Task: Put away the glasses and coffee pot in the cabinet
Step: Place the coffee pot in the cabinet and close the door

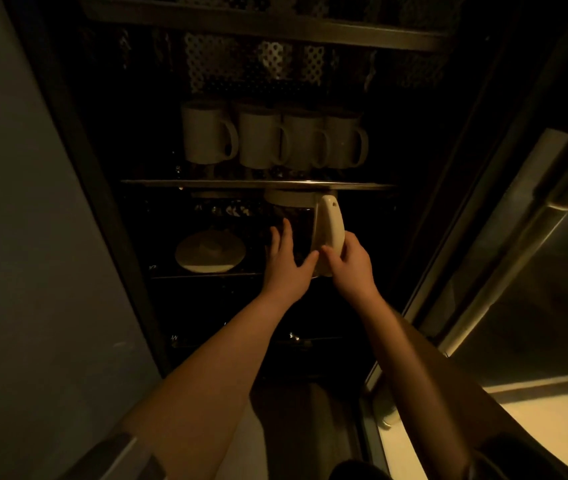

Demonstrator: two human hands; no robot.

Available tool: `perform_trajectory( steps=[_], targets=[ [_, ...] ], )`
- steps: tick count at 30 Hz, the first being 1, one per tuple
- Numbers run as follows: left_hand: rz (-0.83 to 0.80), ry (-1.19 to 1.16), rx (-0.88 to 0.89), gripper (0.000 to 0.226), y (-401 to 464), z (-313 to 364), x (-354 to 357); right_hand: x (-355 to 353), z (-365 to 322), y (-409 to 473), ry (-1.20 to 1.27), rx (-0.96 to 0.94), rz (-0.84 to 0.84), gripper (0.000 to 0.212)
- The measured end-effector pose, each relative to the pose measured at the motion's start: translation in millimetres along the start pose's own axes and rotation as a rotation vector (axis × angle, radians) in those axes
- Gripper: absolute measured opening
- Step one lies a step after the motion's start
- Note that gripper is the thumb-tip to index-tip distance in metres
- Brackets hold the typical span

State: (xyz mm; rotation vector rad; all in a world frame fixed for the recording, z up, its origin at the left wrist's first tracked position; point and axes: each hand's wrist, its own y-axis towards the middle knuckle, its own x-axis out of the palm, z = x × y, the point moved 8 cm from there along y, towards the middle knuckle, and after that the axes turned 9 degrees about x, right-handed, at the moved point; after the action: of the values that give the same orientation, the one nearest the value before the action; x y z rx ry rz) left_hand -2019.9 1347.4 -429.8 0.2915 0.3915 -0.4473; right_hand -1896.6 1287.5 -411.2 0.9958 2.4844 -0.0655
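Note:
The glass coffee pot (pixel 301 220) with a cream lid and cream handle stands on a glass shelf (pixel 206 274) inside the dark open cabinet. My right hand (pixel 350 263) grips the lower part of the pot's handle. My left hand (pixel 284 258) lies with straight fingers against the pot's glass side, thumb spread toward the handle. Faint glints of glassware (pixel 227 210) show at the back of the same shelf, too dark to make out.
Several white mugs (pixel 268 136) stand in a row on the shelf above. A pale dish (pixel 210 252) sits left of the pot. The cabinet's glass door (pixel 504 258) hangs open on the right. A grey wall (pixel 23 202) bounds the left.

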Motion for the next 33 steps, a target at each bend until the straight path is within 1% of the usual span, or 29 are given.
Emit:
perform_trajectory(
  steps=[10,13,16,18,22,24,26,30,32,33],
  targets=[
    [-0.064,0.065,0.044,0.084,14,-21,4,14,13,34,0.03,-0.004,-0.035,0.038],
    [-0.078,0.094,0.053,0.084,17,-22,8,12,16,46,0.053,-0.031,-0.047,0.034],
    [-0.091,0.112,0.047,0.084,20,-23,12,14,24,60,0.035,-0.023,-0.1,0.03],
    [-0.098,0.091,0.034,0.084,21,-25,15,15,32,67,0.024,0.005,-0.136,0.033],
    [-0.123,0.073,0.052,0.085,21,-27,20,16,42,71,0.074,0.104,-0.178,0.054],
    [-0.144,0.08,0.062,0.084,20,-29,22,15,45,71,0.034,0.121,-0.188,0.052],
    [-0.163,0.101,0.08,0.084,19,-31,23,13,49,71,-0.034,0.122,-0.167,0.047],
    [-0.159,0.182,0.142,0.084,17,-35,21,7,50,69,-0.169,0.129,-0.09,0.047],
    [-0.118,0.259,0.185,0.083,15,-34,16,3,43,61,-0.211,0.069,-0.042,0.049],
    [-0.094,0.326,0.204,0.083,14,-33,13,1,38,52,-0.218,-0.001,-0.002,0.052]
  ],
)
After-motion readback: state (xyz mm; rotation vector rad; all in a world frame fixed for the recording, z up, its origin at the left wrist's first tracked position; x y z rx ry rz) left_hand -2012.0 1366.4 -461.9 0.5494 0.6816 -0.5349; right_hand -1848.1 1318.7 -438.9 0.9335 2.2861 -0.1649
